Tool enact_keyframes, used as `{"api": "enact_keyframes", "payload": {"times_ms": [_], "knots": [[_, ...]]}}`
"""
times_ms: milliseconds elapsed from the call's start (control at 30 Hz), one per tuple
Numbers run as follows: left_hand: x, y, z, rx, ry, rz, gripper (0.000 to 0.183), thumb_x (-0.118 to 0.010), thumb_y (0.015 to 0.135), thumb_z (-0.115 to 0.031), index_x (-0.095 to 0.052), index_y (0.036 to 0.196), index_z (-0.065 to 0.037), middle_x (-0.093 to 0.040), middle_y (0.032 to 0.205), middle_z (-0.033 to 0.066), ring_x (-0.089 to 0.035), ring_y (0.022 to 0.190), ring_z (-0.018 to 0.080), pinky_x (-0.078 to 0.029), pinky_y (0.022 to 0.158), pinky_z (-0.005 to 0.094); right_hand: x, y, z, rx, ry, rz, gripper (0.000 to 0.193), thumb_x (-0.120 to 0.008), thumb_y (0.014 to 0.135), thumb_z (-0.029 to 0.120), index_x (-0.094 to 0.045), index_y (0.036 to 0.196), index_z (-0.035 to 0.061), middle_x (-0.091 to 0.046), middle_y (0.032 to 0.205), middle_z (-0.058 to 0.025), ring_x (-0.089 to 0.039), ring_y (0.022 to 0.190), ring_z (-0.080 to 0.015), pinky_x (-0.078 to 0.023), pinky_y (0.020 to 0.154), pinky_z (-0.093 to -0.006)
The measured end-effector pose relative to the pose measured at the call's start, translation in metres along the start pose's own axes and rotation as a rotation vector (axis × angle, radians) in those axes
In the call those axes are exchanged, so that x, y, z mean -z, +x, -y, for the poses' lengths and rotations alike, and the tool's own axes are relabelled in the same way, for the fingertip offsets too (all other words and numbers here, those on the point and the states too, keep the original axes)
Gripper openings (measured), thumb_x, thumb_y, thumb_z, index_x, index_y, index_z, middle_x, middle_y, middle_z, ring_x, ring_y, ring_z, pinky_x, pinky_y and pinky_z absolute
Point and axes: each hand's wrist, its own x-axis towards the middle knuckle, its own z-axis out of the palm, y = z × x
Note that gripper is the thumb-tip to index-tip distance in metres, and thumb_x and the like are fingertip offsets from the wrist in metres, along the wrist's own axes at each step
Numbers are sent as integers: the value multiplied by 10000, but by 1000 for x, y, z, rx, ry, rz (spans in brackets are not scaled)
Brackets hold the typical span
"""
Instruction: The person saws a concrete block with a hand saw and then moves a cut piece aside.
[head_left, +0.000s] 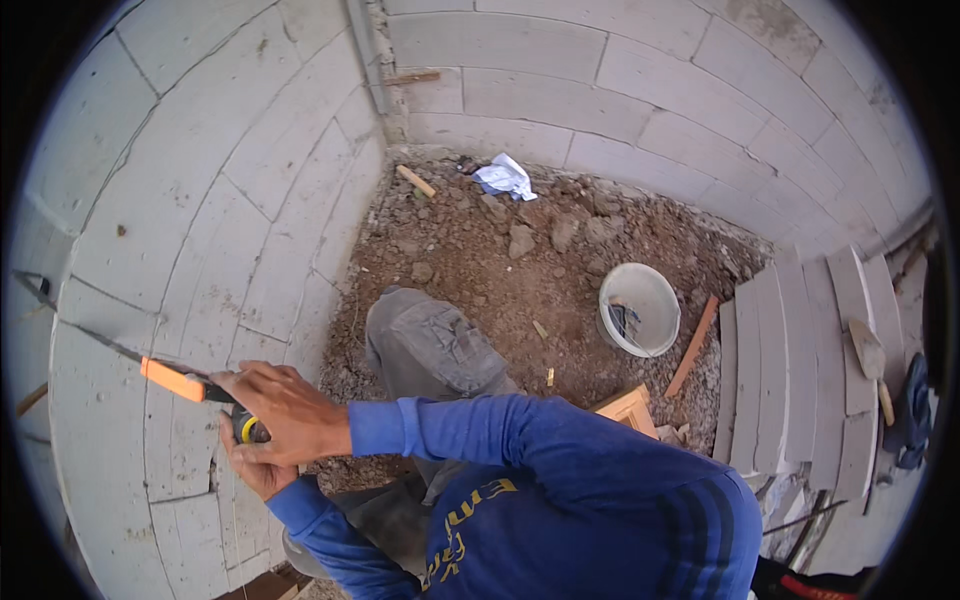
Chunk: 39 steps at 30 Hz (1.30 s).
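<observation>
Both my hands are together at the left, in front of the pale block wall point(225, 225). My right hand point(285, 412) is closed on the black end of an orange-handled tool point(172, 378). From the orange part a long, thin dark strip like a blade runs up and left across the wall; its exact kind is unclear. Just below, my left hand point(252, 468) has its fingers curled around a black-and-yellow tape measure point(250, 428), partly hidden by both hands. My blue sleeves reach in from the lower right.
A whitish bucket point(641, 310) with small tools stands on rough soil. Beside it lie a reddish wood strip point(692, 345) and stacked grey blocks point(790, 370) bearing a trowel point(870, 362). Farther off are a white crumpled sheet point(505, 177) and a short wood piece point(416, 181).
</observation>
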Motion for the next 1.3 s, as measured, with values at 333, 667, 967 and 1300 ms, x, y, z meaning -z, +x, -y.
{"api": "enact_keyframes", "payload": {"times_ms": [333,667,967,1300], "knots": [[-10,5,-15,142,-35,208,625,-379,1112,-406,-229,1622,-77,-311,1663,141,-352,1500,331,-364,1210,549,7,-31,-4,94,-23,-311,687,-800,820,325,-496,1373,53,-606,1110,-166,-619,1061,-312,-356,1056,-521],[-34,3,0,40,178,164,683,-470,1091,-385,-168,1638,-109,-200,1700,133,-305,1509,434,-458,1045,724,221,-157,-119,-572,0,-666,561,-726,944,451,-556,1261,20,-657,1070,-126,-653,993,-214,-538,872,-376],[-36,-3,-4,49,76,263,780,-565,1046,-413,-185,1613,-35,-280,1637,240,-406,1436,483,-471,1033,720,376,-460,-223,-1504,-628,-457,621,-770,817,422,-601,1155,-70,-722,1085,-280,-703,1039,-434,-546,910,-492],[-32,-19,-19,51,69,237,728,-569,1055,-402,-281,1585,4,-417,1571,226,-486,1402,407,-509,1080,559,233,-151,-150,-528,-476,-351,595,-528,1061,456,-549,1410,-25,-599,1358,-236,-617,1204,-352,-508,975,-459]]}}
